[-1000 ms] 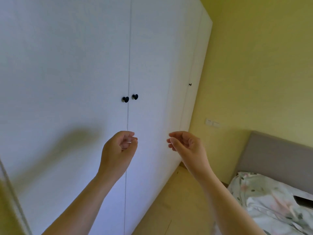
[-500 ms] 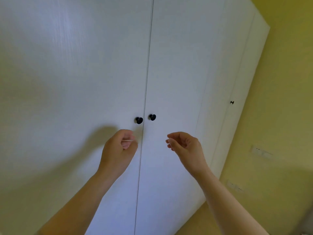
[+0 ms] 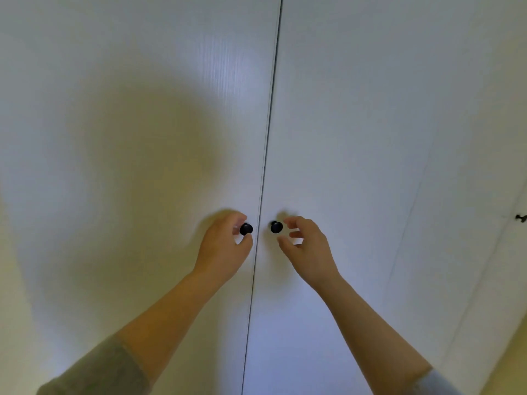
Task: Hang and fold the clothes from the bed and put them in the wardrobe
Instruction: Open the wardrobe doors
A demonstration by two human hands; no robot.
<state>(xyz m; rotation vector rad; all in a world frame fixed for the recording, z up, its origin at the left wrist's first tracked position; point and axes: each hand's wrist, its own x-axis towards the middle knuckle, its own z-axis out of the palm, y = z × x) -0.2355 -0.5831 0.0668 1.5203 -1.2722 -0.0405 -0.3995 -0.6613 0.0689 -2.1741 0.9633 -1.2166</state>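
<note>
The wardrobe fills our head view, shut, with an upright seam running down its front. Our left hand curls round the left knob, though we cannot tell if it grips. Our right hand spreads loose just beside the right knob.

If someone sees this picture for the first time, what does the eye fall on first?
Two small round black knobs, the left knob and the right knob, stand out at the middle seam of the tall white wardrobe doors. The left hand curls around its knob, and the right hand reaches with spread fingers beside the other. A large shadow lies on the left door.
</note>
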